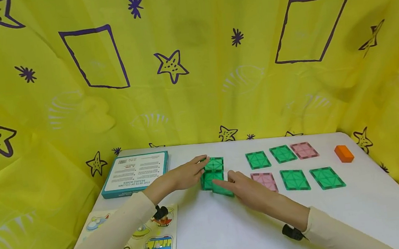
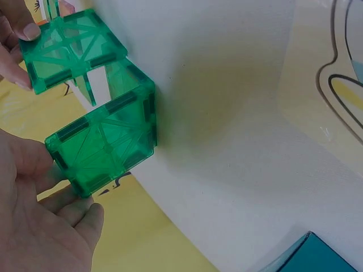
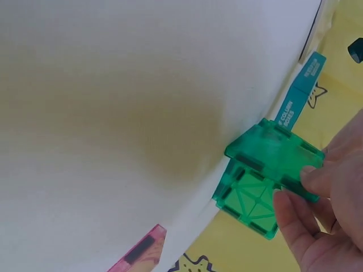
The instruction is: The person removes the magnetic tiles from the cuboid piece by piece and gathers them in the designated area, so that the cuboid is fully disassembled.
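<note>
Several green see-through magnetic tiles (image 1: 213,177) stand joined as a small box-like structure near the middle of the white table. My left hand (image 1: 189,174) is at its left side. In the left wrist view, the thumb and fingers of that left hand (image 2: 34,209) hold the edge of an upright green tile (image 2: 108,141). My right hand (image 1: 247,191) pinches another green tile (image 1: 223,189) at the structure's near right. In the right wrist view, the right hand (image 3: 334,204) has its thumb on this tilted tile (image 3: 278,153); part of the structure lies behind it.
Right of the structure lie several flat green tiles (image 1: 294,179) and two pink tiles (image 1: 304,150). An orange block (image 1: 344,153) sits at the far right. On the left are a teal-edged box (image 1: 135,173) and a picture puzzle board (image 1: 139,246). A yellow curtain (image 1: 196,100) surrounds the table.
</note>
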{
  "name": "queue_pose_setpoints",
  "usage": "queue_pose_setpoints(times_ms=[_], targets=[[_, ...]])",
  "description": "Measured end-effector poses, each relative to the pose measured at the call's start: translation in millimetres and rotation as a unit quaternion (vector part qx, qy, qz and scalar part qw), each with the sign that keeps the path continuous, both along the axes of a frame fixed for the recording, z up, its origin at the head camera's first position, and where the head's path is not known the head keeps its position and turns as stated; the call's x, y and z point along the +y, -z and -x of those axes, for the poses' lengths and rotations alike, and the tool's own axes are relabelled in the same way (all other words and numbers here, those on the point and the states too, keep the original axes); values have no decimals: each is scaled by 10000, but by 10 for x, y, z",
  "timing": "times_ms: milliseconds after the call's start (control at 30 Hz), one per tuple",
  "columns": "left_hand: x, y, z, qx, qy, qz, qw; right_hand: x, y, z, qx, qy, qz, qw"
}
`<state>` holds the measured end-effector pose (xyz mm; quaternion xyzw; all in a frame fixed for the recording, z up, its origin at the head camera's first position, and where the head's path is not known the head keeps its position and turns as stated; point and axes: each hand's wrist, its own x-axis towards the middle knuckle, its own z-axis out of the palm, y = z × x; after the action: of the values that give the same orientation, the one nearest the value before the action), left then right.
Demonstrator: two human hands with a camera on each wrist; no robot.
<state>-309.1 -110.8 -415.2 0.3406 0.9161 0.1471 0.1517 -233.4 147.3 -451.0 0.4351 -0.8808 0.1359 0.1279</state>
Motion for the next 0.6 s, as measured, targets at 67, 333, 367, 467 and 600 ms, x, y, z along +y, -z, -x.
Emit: queue_pose_setpoints(times_ms=[67,333,367,467,600], targets=[[5,-7,-5,1,4,10,10000,50,-16,-44,-209,115,33,9997],[25,-13,-27,1,13,-7,10000,358,-45,-334,-876,1004,557,9895],[25,-13,-25,21,14,-7,10000,412,-46,-363,-892,1112,644,9877],[24,-16,-23,49,16,-6,10000,601,-59,-443,-868,1345,940,9826],[17,-2,-19,10,38,-20,10000,906,-76,-534,-734,1593,1276,9762]])
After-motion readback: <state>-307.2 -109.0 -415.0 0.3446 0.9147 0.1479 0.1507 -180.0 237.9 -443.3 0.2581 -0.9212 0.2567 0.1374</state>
